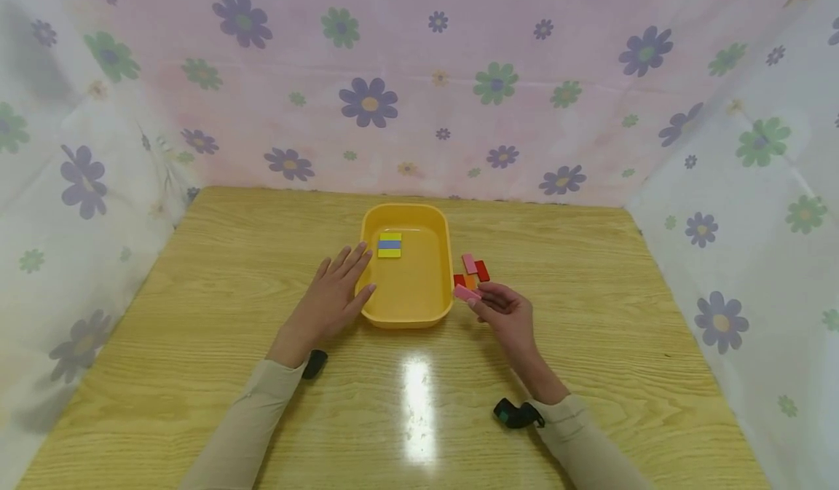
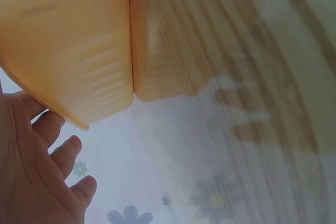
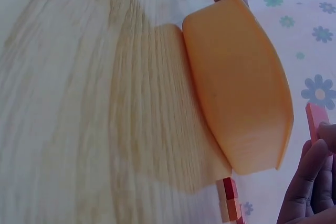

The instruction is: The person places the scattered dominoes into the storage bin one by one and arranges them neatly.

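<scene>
A yellow plastic tray (image 1: 406, 323) stands on the table. Its left rim is touched by my left hand (image 1: 325, 302), whose fingers lie extended. Inside, toward the back left, yellow blocks (image 1: 390, 253) lie on either side of a blue block (image 1: 390, 245), forming a striped square. Between thumb and fingers my right hand (image 1: 510, 320) pinches a pink block (image 1: 466, 293), held just off the tray's right side. The right wrist view also has this pink block (image 3: 316, 121) at its right edge. Behind it on the table lie another pink block (image 1: 469, 263), red blocks (image 1: 482, 270) and an orange block (image 1: 470, 281).
The wooden table (image 1: 590, 344) runs back to a flowered cloth (image 1: 419, 133) that hangs behind and along both sides. A black wrist-worn device (image 1: 516, 413) sits by the right sleeve, and another dark device (image 1: 315, 364) by the left wrist.
</scene>
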`<act>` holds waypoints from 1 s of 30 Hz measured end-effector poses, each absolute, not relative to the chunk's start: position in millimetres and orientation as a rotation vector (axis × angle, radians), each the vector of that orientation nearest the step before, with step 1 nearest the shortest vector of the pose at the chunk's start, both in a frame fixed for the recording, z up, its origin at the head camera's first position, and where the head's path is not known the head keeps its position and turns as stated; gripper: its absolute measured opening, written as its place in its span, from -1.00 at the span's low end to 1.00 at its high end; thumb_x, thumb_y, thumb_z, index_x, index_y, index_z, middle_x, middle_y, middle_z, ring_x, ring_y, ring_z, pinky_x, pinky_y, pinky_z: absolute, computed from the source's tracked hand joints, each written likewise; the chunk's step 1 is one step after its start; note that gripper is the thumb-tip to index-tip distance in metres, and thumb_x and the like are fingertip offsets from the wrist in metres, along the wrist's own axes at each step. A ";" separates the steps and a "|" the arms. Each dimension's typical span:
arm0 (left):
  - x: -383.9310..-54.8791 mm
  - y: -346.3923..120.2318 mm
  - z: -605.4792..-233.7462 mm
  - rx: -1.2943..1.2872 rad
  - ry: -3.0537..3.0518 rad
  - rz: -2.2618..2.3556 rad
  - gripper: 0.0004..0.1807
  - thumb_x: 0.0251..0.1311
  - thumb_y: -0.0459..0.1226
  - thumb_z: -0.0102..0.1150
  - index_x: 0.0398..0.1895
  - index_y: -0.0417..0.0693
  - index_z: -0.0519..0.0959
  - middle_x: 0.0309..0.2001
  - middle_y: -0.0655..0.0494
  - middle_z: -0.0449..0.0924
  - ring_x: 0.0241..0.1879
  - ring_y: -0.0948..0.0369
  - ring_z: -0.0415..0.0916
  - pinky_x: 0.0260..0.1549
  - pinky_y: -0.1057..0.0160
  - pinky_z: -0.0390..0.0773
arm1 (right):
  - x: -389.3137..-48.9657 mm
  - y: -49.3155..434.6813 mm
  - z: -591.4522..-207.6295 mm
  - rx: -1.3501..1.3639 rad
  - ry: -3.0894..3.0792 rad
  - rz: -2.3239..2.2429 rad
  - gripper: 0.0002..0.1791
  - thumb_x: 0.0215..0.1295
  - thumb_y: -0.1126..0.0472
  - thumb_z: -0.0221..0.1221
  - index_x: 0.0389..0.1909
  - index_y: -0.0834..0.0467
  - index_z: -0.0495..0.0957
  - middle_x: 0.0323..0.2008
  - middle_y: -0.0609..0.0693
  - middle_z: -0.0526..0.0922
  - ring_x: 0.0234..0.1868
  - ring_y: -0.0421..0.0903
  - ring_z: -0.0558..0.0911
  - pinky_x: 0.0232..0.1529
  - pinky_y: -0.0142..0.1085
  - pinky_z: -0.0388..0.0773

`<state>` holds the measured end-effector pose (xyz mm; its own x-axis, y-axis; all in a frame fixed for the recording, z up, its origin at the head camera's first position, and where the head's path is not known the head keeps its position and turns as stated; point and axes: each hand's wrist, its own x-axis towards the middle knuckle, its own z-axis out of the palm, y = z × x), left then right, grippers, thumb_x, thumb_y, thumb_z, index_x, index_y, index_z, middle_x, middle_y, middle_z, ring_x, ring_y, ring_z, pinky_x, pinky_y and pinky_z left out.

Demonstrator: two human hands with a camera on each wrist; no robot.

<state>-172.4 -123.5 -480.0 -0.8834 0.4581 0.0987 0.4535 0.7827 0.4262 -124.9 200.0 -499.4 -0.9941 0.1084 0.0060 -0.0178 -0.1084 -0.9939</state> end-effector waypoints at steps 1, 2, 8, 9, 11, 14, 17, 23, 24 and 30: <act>-172.2 -123.5 -479.2 0.755 2.957 0.703 -0.27 0.57 0.04 -0.13 0.64 -0.10 0.05 0.65 0.02 -0.12 0.63 -0.08 -0.18 0.52 -0.28 -0.18 | -124.7 198.5 -498.1 -0.102 -2.039 2.281 -0.54 0.28 0.43 0.33 0.13 0.56 0.48 -0.23 -0.16 0.77 -0.24 -0.23 0.73 -0.34 -0.42 0.67; -172.3 -123.5 -479.2 0.755 2.958 0.704 -0.27 0.57 0.04 -0.13 0.63 -0.11 0.05 0.65 0.02 -0.12 0.63 -0.09 -0.18 0.52 -0.28 -0.18 | -125.0 197.1 -497.4 -0.104 -2.035 2.290 -0.55 0.28 0.43 0.33 0.13 0.56 0.48 -0.22 -0.16 0.77 -0.24 -0.22 0.73 -0.34 -0.42 0.67; -172.4 -123.4 -479.1 0.759 2.961 0.700 -0.28 0.58 0.04 -0.13 0.63 -0.12 0.06 0.65 0.02 -0.12 0.63 -0.09 -0.18 0.52 -0.28 -0.19 | -126.7 189.8 -492.4 -0.104 -2.038 2.328 -0.55 0.28 0.42 0.33 0.14 0.54 0.50 -0.21 -0.17 0.79 -0.26 -0.22 0.74 -0.39 -0.43 0.63; -172.4 -123.4 -478.9 0.759 2.961 0.698 -0.28 0.58 0.04 -0.13 0.63 -0.11 0.06 0.65 0.02 -0.12 0.62 -0.09 -0.18 0.52 -0.28 -0.19 | -126.9 188.6 -491.6 -0.103 -2.028 2.341 -0.56 0.28 0.43 0.34 0.13 0.53 0.51 -0.22 -0.16 0.79 -0.26 -0.22 0.74 -0.40 -0.42 0.62; -172.6 -123.4 -479.6 0.761 2.963 0.690 -0.28 0.57 0.04 -0.13 0.63 -0.11 0.06 0.65 0.01 -0.11 0.62 -0.10 -0.17 0.52 -0.29 -0.18 | -127.0 186.5 -490.0 -0.092 -2.011 2.362 -0.62 0.27 0.43 0.34 0.09 0.46 0.57 -0.22 -0.15 0.80 -0.25 -0.22 0.75 -0.40 -0.42 0.63; -172.6 -123.5 -479.9 0.756 2.962 0.683 -0.28 0.57 0.04 -0.13 0.63 -0.11 0.06 0.65 0.02 -0.11 0.63 -0.08 -0.18 0.52 -0.28 -0.18 | -128.0 183.5 -487.8 -0.075 -2.011 2.369 -0.70 0.26 0.41 0.36 0.01 0.28 0.65 -0.19 -0.12 0.81 -0.20 -0.21 0.76 -0.37 -0.39 0.65; -172.9 -123.8 -480.5 0.754 2.961 0.681 -0.28 0.57 0.04 -0.13 0.63 -0.10 0.06 0.65 0.03 -0.12 0.63 -0.07 -0.19 0.52 -0.27 -0.18 | -129.3 180.5 -485.8 -0.058 -2.003 2.377 -0.73 0.26 0.40 0.36 -0.03 0.17 0.68 -0.16 -0.09 0.81 -0.16 -0.19 0.76 -0.37 -0.38 0.66; -173.0 -124.2 -481.1 0.750 2.961 0.682 -0.27 0.58 0.05 -0.14 0.64 -0.07 0.03 0.66 0.05 -0.13 0.63 -0.05 -0.20 0.53 -0.26 -0.20 | -132.6 173.6 -482.1 -0.058 -2.016 2.374 -0.66 0.27 0.39 0.36 0.05 0.36 0.61 -0.18 -0.11 0.80 -0.19 -0.20 0.75 -0.36 -0.39 0.66; -172.9 -124.2 -481.0 0.748 2.961 0.682 -0.27 0.58 0.06 -0.14 0.64 -0.07 0.03 0.66 0.05 -0.14 0.63 -0.05 -0.21 0.53 -0.26 -0.20 | -133.3 172.6 -481.7 -0.059 -2.019 2.373 -0.64 0.27 0.39 0.36 0.06 0.39 0.60 -0.18 -0.11 0.80 -0.19 -0.21 0.75 -0.36 -0.39 0.66; -173.0 -123.9 -481.6 0.757 2.964 0.696 -0.27 0.58 0.05 -0.14 0.64 -0.09 0.05 0.66 0.04 -0.13 0.63 -0.07 -0.19 0.53 -0.27 -0.19 | -137.2 169.0 -478.6 -0.065 -2.025 2.384 -0.60 0.29 0.41 0.33 0.11 0.45 0.55 -0.20 -0.13 0.79 -0.23 -0.21 0.75 -0.36 -0.40 0.64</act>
